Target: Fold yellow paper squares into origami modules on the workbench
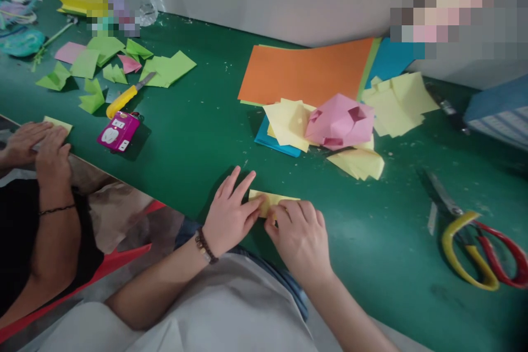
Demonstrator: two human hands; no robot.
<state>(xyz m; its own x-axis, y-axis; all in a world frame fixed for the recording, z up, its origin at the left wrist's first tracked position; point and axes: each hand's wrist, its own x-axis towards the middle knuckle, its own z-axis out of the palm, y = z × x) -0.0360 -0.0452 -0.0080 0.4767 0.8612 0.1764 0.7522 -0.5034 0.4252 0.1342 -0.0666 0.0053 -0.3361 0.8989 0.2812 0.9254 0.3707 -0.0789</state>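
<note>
A pale yellow folded strip of paper (pixel 270 198) lies on the green table in front of me. My left hand (pixel 231 206) has its fingers spread, with the thumb pressing on the paper's left part. Curled over the right part is my right hand (pixel 300 228), its thumb and index finger closed at the paper's near edge. My fingers cover some of the strip. Just beyond it are more pale yellow sheets (pixel 284 124), a pink folded paper shape (pixel 340 124) and a fanned yellow piece (pixel 358 163).
Large scissors (pixel 470 236) lie at the right, near a blue box (pixel 501 110). Orange paper (pixel 305 71) rests at the back. Leftward are a yellow-handled cutter (pixel 122 101), a magenta box (pixel 118 132) and green paper pieces (pixel 169 69). Another person's hands (pixel 51 148) press yellow paper.
</note>
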